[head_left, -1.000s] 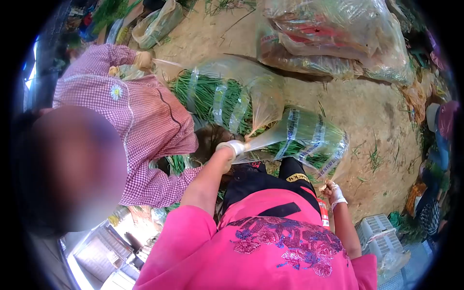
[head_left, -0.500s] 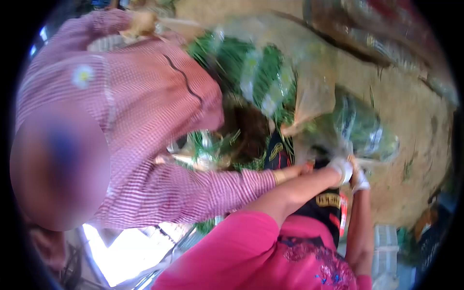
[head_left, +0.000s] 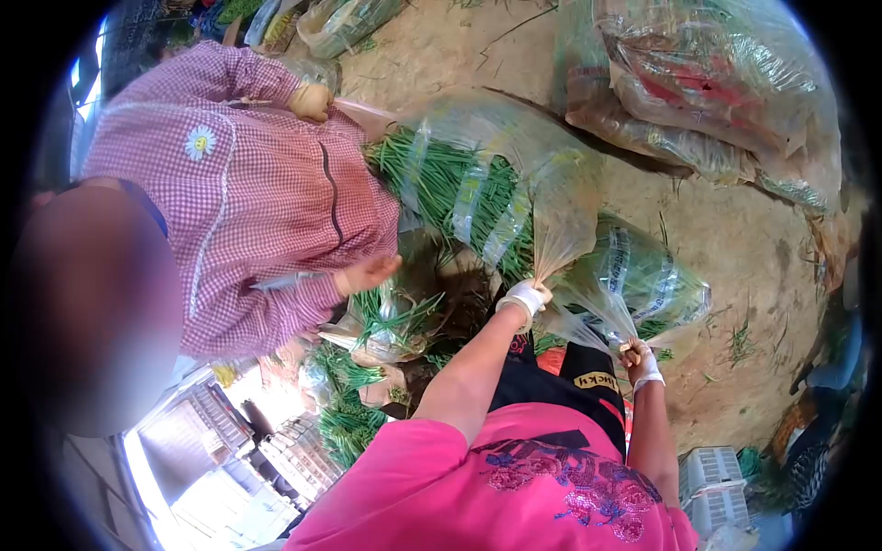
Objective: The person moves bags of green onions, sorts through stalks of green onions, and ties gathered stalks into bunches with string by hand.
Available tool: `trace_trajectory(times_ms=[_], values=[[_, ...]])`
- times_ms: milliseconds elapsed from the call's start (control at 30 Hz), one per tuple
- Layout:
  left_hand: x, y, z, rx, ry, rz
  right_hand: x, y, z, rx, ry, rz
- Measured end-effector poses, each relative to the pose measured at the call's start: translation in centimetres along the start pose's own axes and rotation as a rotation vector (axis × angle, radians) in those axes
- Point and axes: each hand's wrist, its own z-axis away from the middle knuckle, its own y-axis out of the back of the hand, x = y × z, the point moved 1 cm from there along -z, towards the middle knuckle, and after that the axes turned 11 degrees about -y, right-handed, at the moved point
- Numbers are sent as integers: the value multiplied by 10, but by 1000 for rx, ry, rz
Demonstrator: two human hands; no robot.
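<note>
My left hand (head_left: 528, 298), in a white glove, is closed on the gathered film of a large clear plastic bag (head_left: 562, 220). Bundles of long green onions (head_left: 459, 184), bound with clear tape, lie inside that bag. To the right, my right hand (head_left: 640, 361), white at the wrist, pinches the bunched film of a second clear bag (head_left: 694, 298), which holds greens under blue-printed bands. Across from me, a co-worker's gloved hand (head_left: 312, 101) grips the far end of the first bag. Their other hand (head_left: 369, 274) hangs free with fingers out.
Filled plastic sacks (head_left: 698, 83) are stacked on the dirt floor (head_left: 744, 239) at the upper right. Loose green onions (head_left: 354, 413) lie at lower left. A white plastic crate (head_left: 712, 482) stands behind my right arm. Another bag of greens (head_left: 344, 23) lies at the top.
My hands were close together at the film and are now apart, the left one moved left and up. The co-worker's near hand has drawn back from beside mine.
</note>
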Motion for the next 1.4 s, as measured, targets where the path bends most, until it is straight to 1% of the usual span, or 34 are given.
trace_trajectory(times_ms=[33,67,133,167,200,267,300,400,433,467,533,600,633,667,733,767,867,900,933,967,1000,1067,1100,1133,1200,1233,1267,1300,1333,1367,1400], values=[[-13,-5,6,105,-107,469,1,-2,4,-10,-8,-18],[-23,0,0,105,-130,448,0,-6,7,-27,-16,-37],[-36,15,-12,111,-182,400,10,9,-7,64,-82,-6],[-22,29,2,129,-129,535,14,18,-23,111,-99,15],[-13,37,5,96,-109,462,14,24,-30,126,-66,52],[-9,33,-11,105,-216,-39,12,33,-36,168,4,110],[12,42,14,65,-262,-197,13,35,-29,160,27,111],[50,66,52,61,-295,-447,15,40,-1,211,112,53],[54,80,63,20,-272,-380,14,40,9,193,133,64],[45,87,44,43,-385,-430,20,40,19,238,162,37],[60,118,65,69,-359,-393,27,37,28,319,210,-16],[66,153,77,35,-359,-467,38,22,43,338,231,-18],[70,169,82,101,-418,-657,40,19,41,327,234,-21],[62,188,84,136,-505,-638,43,15,39,316,241,-26],[55,227,106,106,-423,-585,49,3,32,254,281,-41],[46,244,111,109,-438,-616,46,-3,23,252,243,-3],[16,280,132,131,-437,-669,29,19,-20,322,166,50],[2,292,135,145,-457,-701,27,1,-8,339,152,-24],[-8,298,138,157,-478,-731,23,25,-22,394,200,-27],[-13,300,147,86,-406,-660,22,37,-28,419,229,-24],[-28,299,148,49,-371,-658,22,46,-31,441,255,-17],[-58,301,149,-18,-295,-673,28,82,-51,303,139,27],[-66,301,154,-35,-279,-712,24,85,-62,236,83,36],[-75,300,159,-55,-267,-759,19,75,-67,241,94,60],[-109,299,153,-40,-164,-696,33,56,-43,285,81,102],[-124,300,153,-34,-129,-671,40,39,-32,432,161,76],[-133,305,151,-32,-106,-661,45,28,-22,424,200,10],[-136,310,152,-56,-112,-698,51,47,-24,350,159,61],[-134,313,151,-27,-148,-739,43,63,-30,268,125,122],[-125,322,158,-39,-158,-747,47,38,-18,349,157,24],[-115,331,171,-52,-167,-751,53,-21,9,478,229,-15]])
